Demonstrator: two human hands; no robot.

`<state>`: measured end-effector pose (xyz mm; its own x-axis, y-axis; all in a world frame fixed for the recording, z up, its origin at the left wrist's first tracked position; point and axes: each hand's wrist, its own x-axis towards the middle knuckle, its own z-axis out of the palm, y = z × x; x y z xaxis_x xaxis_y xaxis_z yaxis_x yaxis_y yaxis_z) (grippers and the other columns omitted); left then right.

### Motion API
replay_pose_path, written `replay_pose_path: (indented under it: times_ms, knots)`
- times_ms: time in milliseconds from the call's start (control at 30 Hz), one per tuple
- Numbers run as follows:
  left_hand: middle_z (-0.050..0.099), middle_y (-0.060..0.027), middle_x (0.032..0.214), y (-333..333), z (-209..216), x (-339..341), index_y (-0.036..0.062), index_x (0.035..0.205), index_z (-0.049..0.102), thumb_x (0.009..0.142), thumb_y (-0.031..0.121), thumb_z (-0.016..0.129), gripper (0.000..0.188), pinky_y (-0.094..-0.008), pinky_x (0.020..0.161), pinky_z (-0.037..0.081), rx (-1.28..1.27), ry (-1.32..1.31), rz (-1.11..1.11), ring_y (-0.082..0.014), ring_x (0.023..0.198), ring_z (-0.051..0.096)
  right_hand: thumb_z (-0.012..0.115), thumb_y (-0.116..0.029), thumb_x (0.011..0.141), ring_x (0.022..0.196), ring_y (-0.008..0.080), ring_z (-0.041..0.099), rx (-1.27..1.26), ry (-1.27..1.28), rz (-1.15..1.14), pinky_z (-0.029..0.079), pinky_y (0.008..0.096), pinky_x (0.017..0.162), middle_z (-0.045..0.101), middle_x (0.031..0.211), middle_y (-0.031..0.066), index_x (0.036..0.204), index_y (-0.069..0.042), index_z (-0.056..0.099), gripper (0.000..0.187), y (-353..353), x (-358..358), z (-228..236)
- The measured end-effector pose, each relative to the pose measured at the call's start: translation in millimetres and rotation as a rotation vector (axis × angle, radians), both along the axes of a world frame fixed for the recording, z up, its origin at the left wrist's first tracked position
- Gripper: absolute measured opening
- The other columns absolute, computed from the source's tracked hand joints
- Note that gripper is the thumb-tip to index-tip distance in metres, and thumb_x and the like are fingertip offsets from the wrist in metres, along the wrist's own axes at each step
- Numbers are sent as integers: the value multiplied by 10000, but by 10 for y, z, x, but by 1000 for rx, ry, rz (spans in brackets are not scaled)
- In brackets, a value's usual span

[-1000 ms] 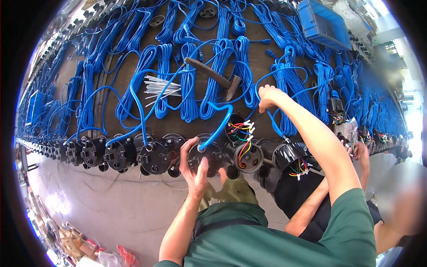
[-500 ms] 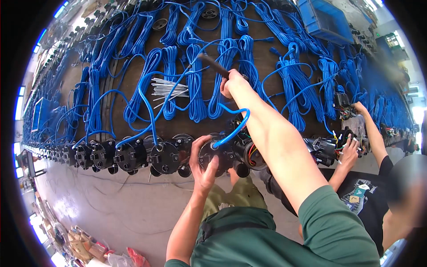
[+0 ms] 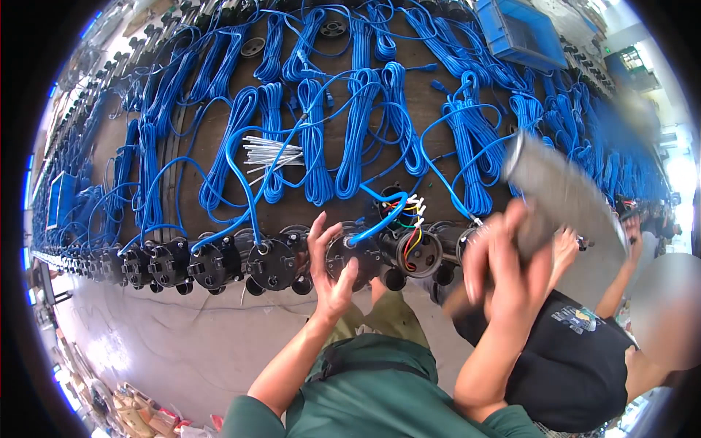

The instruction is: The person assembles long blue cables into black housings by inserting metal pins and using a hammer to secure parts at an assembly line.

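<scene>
My left hand (image 3: 330, 266) grips a black round housing (image 3: 355, 257), the thumb on its face and the fingers at its left edge. From this face a blue cable (image 3: 383, 226) rises and bends back over the bench. My right hand (image 3: 507, 266) is closed and raised at the right, blurred by motion. It holds a long tool (image 3: 558, 190), smeared into a grey-brown shape, whose kind I cannot make out. Just right of my left hand stands an uncapped black housing (image 3: 420, 254) with coloured wires, several ending in white tips (image 3: 416, 208).
More black housings (image 3: 272, 260) line the bench edge to the left. Coiled blue cables (image 3: 314, 146) cover the dark bench, with white ties (image 3: 270, 155) among them. A blue crate (image 3: 520, 33) is at the back right. A co-worker in black (image 3: 569, 358) works close on my right.
My right hand has swung from over the bench back toward me and to the right, bringing the tool along. My left hand stays on the black housing. The co-worker's arms have shifted.
</scene>
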<state>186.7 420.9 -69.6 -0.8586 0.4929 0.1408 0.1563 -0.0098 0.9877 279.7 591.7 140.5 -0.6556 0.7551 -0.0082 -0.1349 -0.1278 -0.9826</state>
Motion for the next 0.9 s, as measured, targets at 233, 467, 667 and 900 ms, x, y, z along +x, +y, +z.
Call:
replay_pose_path:
  times_ms: [233, 467, 667, 900]
  knots:
    - [522, -176, 1371, 9, 0, -47, -3, 1334, 578, 822, 156, 675, 545, -420, 1091, 439, 38, -18, -55, -306, 1256, 549, 669, -141, 1012, 636, 148, 658, 234, -760, 246, 501, 308, 586, 674, 726, 58, 1056, 39, 663, 186, -586, 808, -698]
    - [545, -173, 1332, 16, 13, -33, -26, 1307, 587, 823, 178, 671, 532, -408, 1087, 422, 43, -37, -21, -292, 1232, 554, 715, -178, 973, 672, 446, 674, 711, -711, 295, 513, 486, 580, 683, 746, 226, 1140, 31, 634, 280, -538, 565, -721]
    - [524, -173, 1431, -74, -77, -60, 28, 1372, 541, 762, 178, 756, 664, -456, 1098, 415, 7, 36, -15, -351, 1293, 538, 605, -267, 1052, 655, 418, 679, 518, -918, 368, 503, 446, 584, 653, 722, 264, 1111, 53, 624, 326, -434, 384, -506]
    - [593, -155, 1355, -154, -355, -166, 55, 1401, 525, 483, 402, 1001, 1091, -506, 1136, 362, -33, 283, -103, -376, 1302, 535, 716, -152, 959, 789, 315, 735, 1001, -524, 383, 570, 387, 703, 735, 953, 176, 1175, 49, 653, 301, -860, 163, -380]
